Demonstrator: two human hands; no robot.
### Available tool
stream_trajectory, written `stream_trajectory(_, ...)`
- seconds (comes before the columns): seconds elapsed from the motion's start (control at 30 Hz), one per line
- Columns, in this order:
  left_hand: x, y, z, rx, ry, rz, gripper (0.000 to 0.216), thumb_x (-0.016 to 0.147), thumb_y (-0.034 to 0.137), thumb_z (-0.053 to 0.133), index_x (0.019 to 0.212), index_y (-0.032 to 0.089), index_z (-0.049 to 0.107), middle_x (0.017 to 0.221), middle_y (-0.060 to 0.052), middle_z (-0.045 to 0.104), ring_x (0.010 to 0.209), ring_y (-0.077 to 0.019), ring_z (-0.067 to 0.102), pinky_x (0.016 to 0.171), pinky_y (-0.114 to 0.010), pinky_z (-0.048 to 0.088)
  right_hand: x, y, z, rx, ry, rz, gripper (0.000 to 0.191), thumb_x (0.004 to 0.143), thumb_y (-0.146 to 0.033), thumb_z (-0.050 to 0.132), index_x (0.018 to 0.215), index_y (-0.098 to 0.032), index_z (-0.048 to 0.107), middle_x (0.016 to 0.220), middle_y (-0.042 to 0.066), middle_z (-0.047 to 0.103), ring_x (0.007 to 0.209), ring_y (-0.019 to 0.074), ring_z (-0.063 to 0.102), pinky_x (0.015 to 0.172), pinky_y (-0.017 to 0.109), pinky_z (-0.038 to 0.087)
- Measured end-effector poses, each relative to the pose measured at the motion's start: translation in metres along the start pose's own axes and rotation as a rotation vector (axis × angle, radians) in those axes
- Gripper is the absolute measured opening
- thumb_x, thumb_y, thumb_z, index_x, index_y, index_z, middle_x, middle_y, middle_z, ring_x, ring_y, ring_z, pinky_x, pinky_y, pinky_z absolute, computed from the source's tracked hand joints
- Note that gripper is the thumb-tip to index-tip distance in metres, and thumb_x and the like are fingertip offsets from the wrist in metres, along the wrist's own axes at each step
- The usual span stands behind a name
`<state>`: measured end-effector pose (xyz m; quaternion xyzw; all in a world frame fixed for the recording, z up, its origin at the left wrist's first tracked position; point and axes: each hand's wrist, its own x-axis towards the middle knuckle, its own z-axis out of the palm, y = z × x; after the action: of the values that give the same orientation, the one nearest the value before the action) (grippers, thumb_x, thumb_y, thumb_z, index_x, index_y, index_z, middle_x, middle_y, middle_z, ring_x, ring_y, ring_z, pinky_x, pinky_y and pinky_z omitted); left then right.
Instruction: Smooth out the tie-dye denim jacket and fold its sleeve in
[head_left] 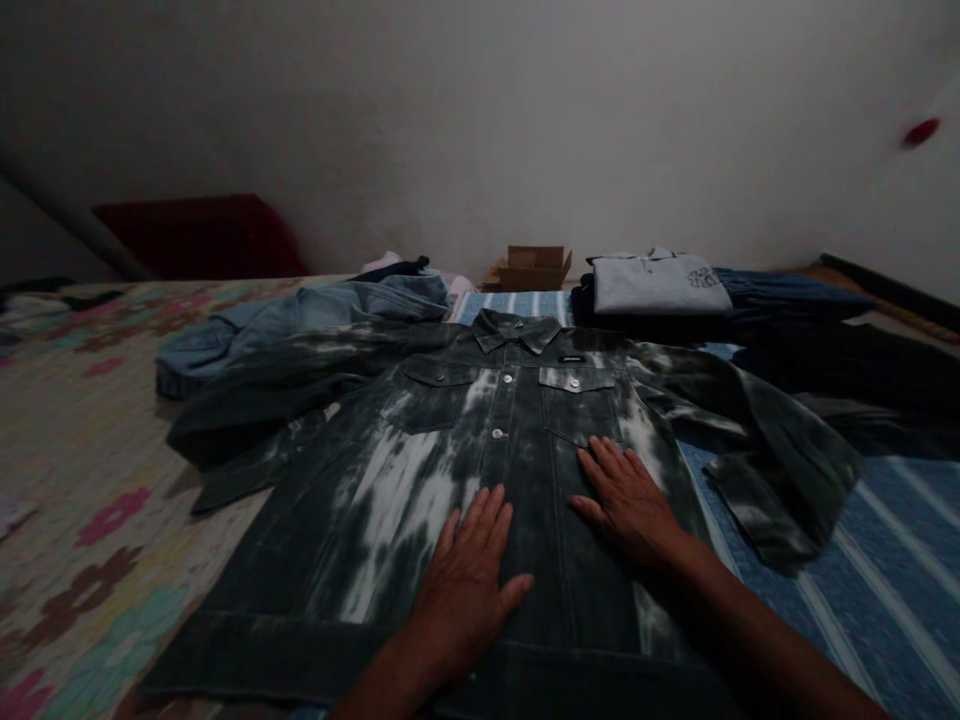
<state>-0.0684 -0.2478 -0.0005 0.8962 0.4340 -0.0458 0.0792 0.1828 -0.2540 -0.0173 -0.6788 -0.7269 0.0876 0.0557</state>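
A dark green-grey denim jacket with white bleached streaks lies spread out, front side up and buttoned, its collar pointing away from me. Its sleeves angle out to both sides, the right one bent back toward me. My left hand rests flat on the lower front near the button line, thumb spread to the right. My right hand lies flat just below the chest pocket on the right, fingers stretched out. Neither hand grips the cloth.
Light blue jeans lie at the left on a flowered sheet. A folded grey garment tops a dark pile at the back right. Dark clothes lie at right on a blue striped cloth. A cardboard box stands by the wall.
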Motion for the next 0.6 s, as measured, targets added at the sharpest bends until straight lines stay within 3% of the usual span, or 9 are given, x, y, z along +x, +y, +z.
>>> stream_trajectory(0.6,-0.0018,0.0073,-0.0055,-0.063,-0.011,-0.009,0.067,0.089,0.046,0.049,0.146,0.018,0.029,0.157,-0.010,0.017,0.144,-0.0267,0.014,0.115,-0.051,0.018,-0.0060,0.0102,0.0044,-0.067,0.017,0.040,0.066,0.094,-0.057,0.033,0.146,-0.016,0.036,0.154,0.014,0.025,0.143,0.0284,0.018,0.114,0.046,0.016)
